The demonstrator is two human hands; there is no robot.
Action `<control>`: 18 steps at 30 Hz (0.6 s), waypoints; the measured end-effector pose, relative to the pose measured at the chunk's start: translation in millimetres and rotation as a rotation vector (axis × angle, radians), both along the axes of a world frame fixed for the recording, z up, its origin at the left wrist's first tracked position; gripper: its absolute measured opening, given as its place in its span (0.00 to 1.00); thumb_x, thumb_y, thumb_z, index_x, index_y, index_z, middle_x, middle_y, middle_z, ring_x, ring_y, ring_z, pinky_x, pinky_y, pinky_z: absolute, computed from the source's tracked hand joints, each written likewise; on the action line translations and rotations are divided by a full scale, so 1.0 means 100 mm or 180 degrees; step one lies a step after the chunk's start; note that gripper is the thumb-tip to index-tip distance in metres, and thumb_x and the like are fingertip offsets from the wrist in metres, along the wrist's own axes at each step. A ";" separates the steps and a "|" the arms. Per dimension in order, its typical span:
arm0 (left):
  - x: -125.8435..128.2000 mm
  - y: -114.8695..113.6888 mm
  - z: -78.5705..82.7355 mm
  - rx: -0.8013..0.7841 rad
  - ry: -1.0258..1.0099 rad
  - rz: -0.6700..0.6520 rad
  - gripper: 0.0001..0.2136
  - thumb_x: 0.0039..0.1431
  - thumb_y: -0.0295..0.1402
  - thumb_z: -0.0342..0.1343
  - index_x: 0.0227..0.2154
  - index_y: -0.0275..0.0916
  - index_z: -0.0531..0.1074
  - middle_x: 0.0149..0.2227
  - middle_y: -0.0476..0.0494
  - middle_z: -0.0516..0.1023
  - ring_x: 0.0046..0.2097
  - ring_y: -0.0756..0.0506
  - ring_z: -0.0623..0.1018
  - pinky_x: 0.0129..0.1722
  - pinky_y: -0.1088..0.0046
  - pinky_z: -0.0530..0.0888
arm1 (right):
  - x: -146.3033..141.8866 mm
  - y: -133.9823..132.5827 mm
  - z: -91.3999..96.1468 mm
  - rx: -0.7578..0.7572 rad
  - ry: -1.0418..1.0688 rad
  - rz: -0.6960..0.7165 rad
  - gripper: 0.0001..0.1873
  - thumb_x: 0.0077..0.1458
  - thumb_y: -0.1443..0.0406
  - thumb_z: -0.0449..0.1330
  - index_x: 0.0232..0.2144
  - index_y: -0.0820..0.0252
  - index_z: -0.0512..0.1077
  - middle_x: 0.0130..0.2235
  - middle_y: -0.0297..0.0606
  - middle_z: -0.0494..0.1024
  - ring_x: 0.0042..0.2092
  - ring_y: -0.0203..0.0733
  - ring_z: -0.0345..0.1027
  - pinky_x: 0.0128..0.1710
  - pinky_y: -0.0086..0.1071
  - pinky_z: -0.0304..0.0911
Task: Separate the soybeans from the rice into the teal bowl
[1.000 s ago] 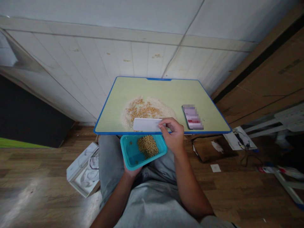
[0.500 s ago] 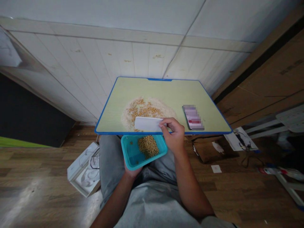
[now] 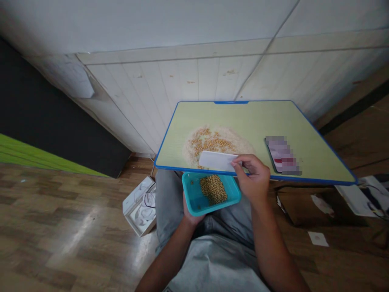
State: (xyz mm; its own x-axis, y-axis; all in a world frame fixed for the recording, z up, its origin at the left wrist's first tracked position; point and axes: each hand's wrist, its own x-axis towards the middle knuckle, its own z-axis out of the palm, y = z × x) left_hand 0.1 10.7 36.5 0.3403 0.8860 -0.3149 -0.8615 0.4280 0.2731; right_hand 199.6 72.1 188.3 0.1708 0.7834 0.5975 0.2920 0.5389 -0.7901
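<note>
My left hand (image 3: pixel 192 215) grips a teal plastic tub (image 3: pixel 194 205) from below and the side, just under the table's front edge; most of its fingers are hidden. Inside the tub lies a heap of soybeans (image 3: pixel 214 189). Between thumb and fingers, my right hand (image 3: pixel 253 174) pinches a flat white rectangular piece (image 3: pixel 217 160), held at the near edge of the table over the grains. Behind it, more soybeans (image 3: pixel 209 142) are scattered among pale, rice-like grains (image 3: pixel 240 140) on the tabletop.
The light green table (image 3: pixel 273 117) has a blue rim and stands against a white panelled wall (image 3: pixel 179 85). A phone (image 3: pixel 281 154) lies on its right side. On the floor are an open white box (image 3: pixel 139 209) at left and a cardboard box (image 3: pixel 304 207) at right.
The camera view has swung left, so the scene sits farther right in the picture. Both hands keep their holds, and the white piece and tub look nearly unmoved relative to the table.
</note>
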 end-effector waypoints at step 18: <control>-0.01 -0.06 0.30 0.0383 0.0451 -0.0212 0.44 0.79 0.61 0.24 0.85 0.44 0.59 0.86 0.43 0.62 0.86 0.33 0.62 0.84 0.44 0.58 | -0.02 0.00 -0.01 0.0216 0.0181 -0.0260 0.03 0.61 0.67 0.73 0.36 0.51 0.84 0.35 0.33 0.88 0.35 0.43 0.84 0.38 0.35 0.81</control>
State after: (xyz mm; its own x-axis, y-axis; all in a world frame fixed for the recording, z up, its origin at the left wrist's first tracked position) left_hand -0.8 4.7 67.0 0.3592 0.8972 -0.2571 -0.7817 0.4397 0.4423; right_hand 197.8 71.8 187.6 0.2676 0.7235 0.6363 0.2928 0.5681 -0.7691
